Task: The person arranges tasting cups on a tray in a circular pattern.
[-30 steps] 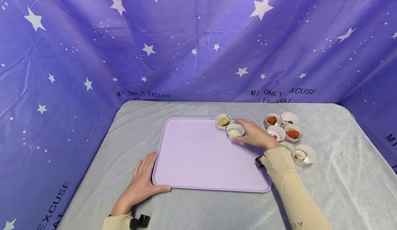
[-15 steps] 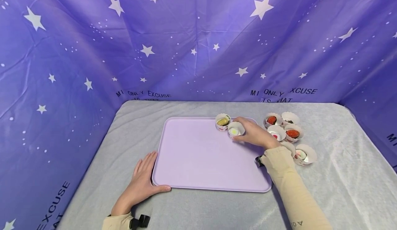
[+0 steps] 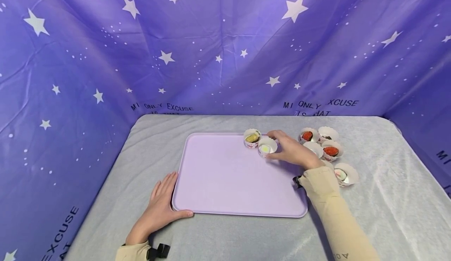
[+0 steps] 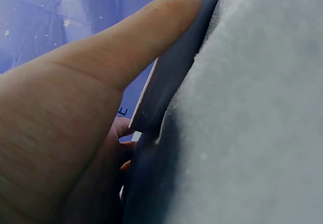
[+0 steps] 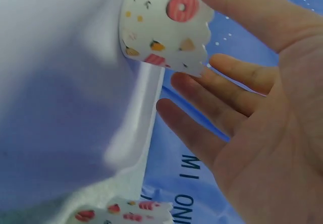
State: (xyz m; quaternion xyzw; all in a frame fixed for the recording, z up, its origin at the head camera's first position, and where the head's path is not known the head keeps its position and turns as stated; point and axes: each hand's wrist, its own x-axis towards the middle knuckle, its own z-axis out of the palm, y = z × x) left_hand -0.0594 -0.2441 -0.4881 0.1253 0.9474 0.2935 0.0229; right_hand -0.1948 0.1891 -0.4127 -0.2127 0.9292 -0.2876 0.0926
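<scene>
A lilac tray (image 3: pixel 225 175) lies on the table. My left hand (image 3: pixel 158 206) rests at its near left corner, fingers straight along the side and thumb along the front edge; the left wrist view shows the thumb close up. Near the tray's far right stands a paper baking cup (image 3: pixel 267 147) holding a white piece with a yellow centre. My right hand (image 3: pixel 290 149) is spread beside that cup, thumb at its rim and fingers straight in the right wrist view. Another baking cup (image 3: pixel 251 138), with a yellowish piece inside, stands just left of it.
Right of the tray several more baking cups stand clustered, including one with a red-topped piece (image 3: pixel 331 150) and a nearer one with a round sushi-like roll (image 3: pixel 346 174). A grey cloth covers the table (image 3: pixel 384 206). A purple starry curtain (image 3: pixel 225 57) hangs behind and at the sides.
The cup with the yellow-centred piece moved slightly away toward the tray's far edge. My right hand then loosened from it and shifted a little right. The left hand stayed put.
</scene>
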